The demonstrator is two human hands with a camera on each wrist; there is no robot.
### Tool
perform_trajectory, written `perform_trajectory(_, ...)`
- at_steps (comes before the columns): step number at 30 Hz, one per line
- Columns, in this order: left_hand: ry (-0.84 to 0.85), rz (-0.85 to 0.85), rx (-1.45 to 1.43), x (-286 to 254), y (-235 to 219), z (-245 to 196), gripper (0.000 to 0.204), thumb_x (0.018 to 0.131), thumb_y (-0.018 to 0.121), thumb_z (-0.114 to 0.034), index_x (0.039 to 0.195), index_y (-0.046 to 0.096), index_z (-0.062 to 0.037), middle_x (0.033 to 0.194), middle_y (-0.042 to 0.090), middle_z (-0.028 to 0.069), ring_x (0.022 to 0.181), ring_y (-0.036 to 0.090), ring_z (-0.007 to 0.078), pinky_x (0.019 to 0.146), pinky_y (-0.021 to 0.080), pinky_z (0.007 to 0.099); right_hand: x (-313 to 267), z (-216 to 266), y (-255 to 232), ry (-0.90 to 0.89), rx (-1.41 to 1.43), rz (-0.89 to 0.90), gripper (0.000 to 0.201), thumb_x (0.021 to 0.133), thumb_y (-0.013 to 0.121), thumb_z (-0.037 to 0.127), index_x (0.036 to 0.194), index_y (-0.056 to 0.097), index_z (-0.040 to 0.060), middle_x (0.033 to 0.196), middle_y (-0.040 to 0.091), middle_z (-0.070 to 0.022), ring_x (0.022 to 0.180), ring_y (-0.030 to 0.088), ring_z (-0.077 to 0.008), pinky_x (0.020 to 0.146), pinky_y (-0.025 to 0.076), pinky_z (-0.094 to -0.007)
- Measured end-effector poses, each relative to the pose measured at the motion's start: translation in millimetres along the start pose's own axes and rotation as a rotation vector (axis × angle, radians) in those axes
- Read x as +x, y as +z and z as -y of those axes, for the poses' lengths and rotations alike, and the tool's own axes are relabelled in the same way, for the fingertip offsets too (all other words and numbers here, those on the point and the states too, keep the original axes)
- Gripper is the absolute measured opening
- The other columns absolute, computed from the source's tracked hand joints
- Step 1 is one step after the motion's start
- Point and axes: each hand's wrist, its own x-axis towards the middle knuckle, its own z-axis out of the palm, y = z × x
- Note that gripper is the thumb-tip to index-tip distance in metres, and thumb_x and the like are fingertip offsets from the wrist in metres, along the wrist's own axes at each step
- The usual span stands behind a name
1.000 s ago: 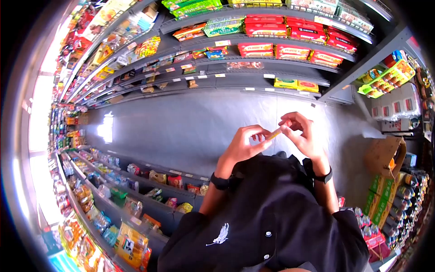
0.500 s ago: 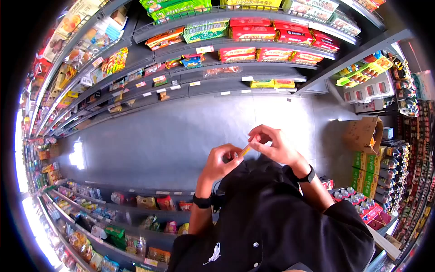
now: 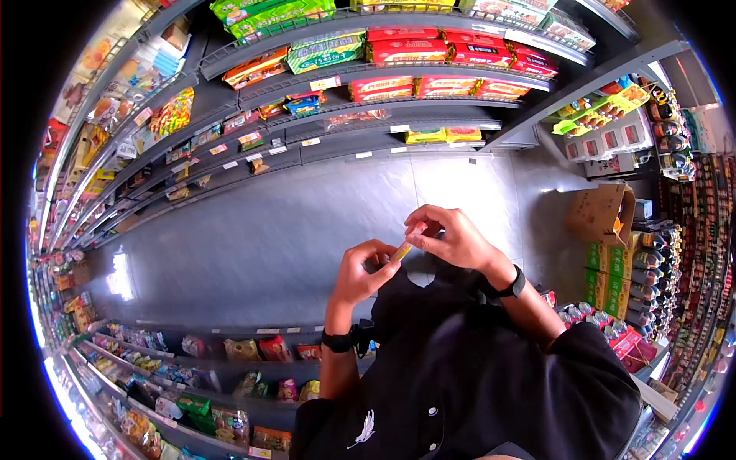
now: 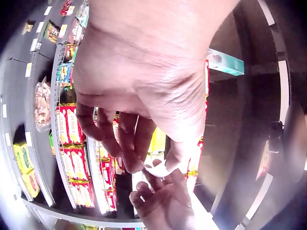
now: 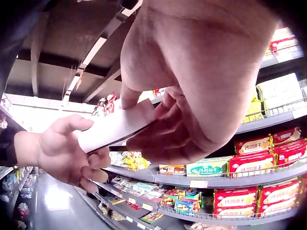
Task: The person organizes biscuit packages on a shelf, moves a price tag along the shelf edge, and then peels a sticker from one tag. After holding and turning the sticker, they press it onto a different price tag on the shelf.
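Between both hands is a narrow white-and-yellow card [image 3: 402,251] that looks like a shelf price label. My left hand [image 3: 359,273] pinches its lower end between thumb and fingers. At the upper end, my right hand [image 3: 454,239] pinches it with thumb and fingertips. The right wrist view shows the white back of the card [image 5: 112,127] stretching from the left thumb to the right fingers. Only a small white part of it shows in the left wrist view, beyond the left fingertips. Print on it is too small to read.
Ahead stands a shelf [image 3: 303,79] of red, green and yellow snack packs with price labels along its edges. A lower shelf row [image 3: 230,368] of bagged goods is at the left. At the right are a cardboard box [image 3: 598,213], green cartons and bottles. Grey floor [image 3: 230,230] runs between.
Head view has swung rightward, so hands and shelves appear further left. Both hands keep hold of the card, which now stands more steeply between them.
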Motion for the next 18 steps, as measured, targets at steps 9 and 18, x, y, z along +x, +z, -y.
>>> perform_trajectory(9,0.031,-0.022,0.162,72.2,93.2,-30.4,0.023,0.092,0.080,-0.019,0.103,0.078,0.0000,0.088,0.073,0.0040,0.082,0.064,0.0133,0.080,0.051,0.0311,-13.5,-44.2,-114.7,-0.069,0.018,0.001,0.030,0.103,0.080,0.017,0.123,0.071,-0.0026,0.103,0.078,-0.0067,0.089,0.073,-0.0109,0.082,0.061,-0.0296)
perform_trajectory(18,0.116,-0.082,0.410,170.5,236.8,-57.7,0.024,0.087,0.083,-0.016,0.107,0.078,-0.0023,0.093,0.075,0.0092,0.081,0.068,0.0219,0.077,0.054,0.0352,-55.2,-110.4,-270.7,-0.095,0.097,-0.019,0.035,0.096,0.077,0.006,0.129,0.069,-0.0009,0.112,0.078,-0.0088,0.092,0.071,-0.0149,0.088,0.060,-0.0322)
